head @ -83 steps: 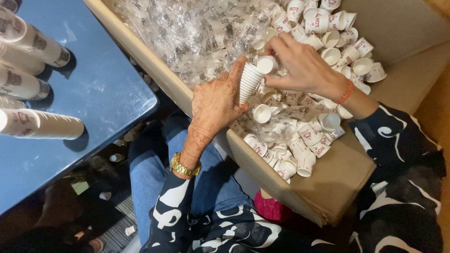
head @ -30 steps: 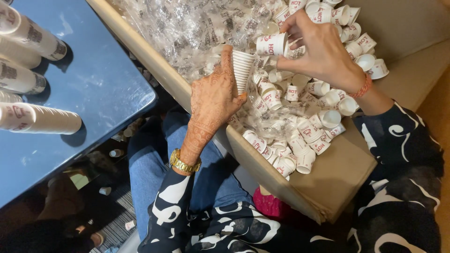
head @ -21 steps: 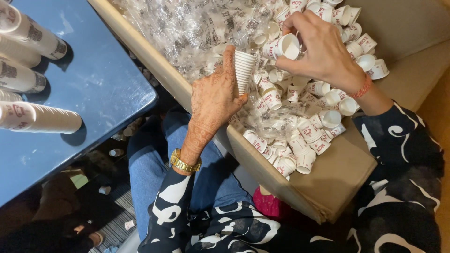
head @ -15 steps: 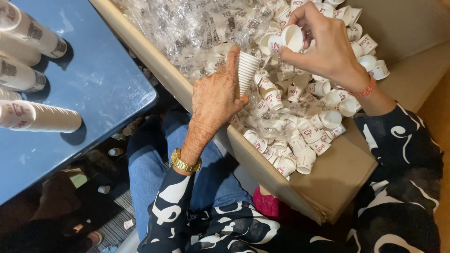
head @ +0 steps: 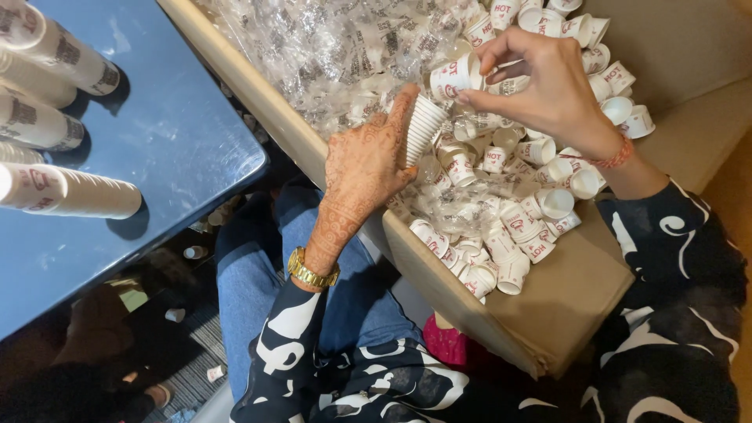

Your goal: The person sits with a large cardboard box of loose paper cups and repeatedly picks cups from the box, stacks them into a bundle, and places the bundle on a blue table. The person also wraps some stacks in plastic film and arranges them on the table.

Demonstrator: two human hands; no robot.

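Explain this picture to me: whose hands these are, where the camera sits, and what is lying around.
There is no machine here. A person wears one camera on the head, so you look down at their own two bare hands. The left hand, with a gold watch at the wrist, grips a short stack of small white paper cups. The right hand pinches a single paper cup just above that stack. Both hands work over a cardboard box filled with loose cups and crumpled clear plastic wrap. To the left is a blue table with long cup stacks lying on their sides.
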